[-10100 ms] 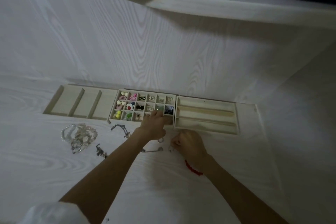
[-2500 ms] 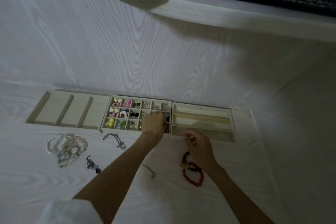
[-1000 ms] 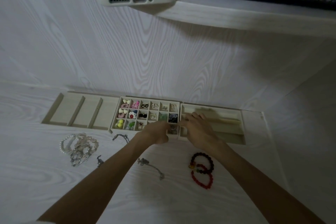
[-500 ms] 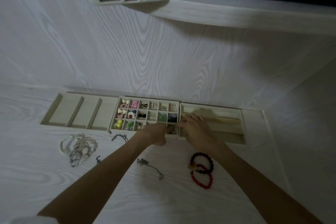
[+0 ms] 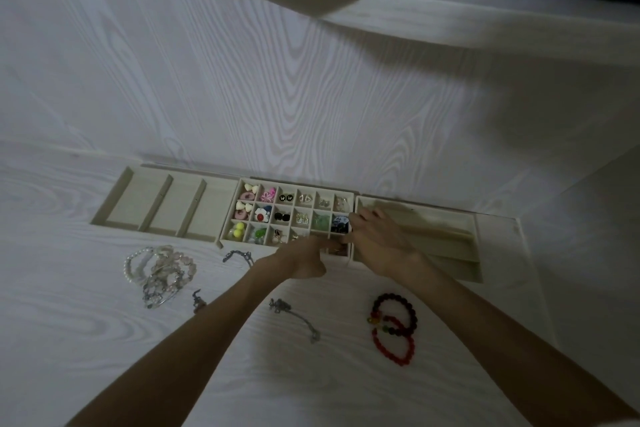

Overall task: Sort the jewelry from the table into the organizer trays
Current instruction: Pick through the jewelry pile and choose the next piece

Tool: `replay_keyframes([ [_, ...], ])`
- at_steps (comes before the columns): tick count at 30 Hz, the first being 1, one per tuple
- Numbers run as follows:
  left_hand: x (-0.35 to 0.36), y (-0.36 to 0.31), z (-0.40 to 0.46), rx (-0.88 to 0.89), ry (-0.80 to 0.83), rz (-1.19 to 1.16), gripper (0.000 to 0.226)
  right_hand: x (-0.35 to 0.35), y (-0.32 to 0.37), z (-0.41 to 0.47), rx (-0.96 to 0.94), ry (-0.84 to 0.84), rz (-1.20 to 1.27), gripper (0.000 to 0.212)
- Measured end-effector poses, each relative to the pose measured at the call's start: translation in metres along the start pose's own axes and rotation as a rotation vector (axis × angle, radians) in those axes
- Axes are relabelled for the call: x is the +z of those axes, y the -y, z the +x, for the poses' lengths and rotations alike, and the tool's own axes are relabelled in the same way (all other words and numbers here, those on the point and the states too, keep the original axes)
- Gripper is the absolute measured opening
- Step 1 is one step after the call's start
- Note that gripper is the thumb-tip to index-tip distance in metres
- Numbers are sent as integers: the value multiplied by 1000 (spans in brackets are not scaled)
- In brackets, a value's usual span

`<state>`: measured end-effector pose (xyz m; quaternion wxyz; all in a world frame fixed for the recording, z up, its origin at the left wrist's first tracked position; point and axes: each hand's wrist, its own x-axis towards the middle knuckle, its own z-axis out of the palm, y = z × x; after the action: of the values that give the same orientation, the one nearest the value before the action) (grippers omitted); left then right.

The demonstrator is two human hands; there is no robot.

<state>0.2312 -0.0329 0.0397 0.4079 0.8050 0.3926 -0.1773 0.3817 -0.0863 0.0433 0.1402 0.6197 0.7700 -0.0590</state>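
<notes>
Bracelets (image 5: pixel 393 328) before 3 trays (image 5: pixel 289 215)

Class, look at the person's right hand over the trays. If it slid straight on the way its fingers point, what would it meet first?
Probably the small-compartment tray: the right hand points up and left, fingertips at that tray's right edge beside the blue-and-white piece. Depth is unclear, so it might pass above.

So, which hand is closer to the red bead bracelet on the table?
Right. The right hand is at the trays straight beyond the red bead bracelet; the left hand is also at the trays, but further to the left.
</notes>
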Motion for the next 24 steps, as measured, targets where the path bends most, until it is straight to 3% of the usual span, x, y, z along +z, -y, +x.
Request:
replay_keyframes([
  [10, 13, -13, 15, -64, -3, -72, 41, 1, 1, -6, -8, -33, 0, 38],
  [15, 11, -21, 12, -102, -12, -222, 32, 1, 1, -6, 5, -43, 33, 36],
  [18, 10, -20, 6, -123, -15, -331, 35, 0, -1, -8, 30, -66, 76, 43],
  [24, 9, -15, -2, -103, -15, -428, 65, -6, -3, -12, 60, -51, 168, 47],
])
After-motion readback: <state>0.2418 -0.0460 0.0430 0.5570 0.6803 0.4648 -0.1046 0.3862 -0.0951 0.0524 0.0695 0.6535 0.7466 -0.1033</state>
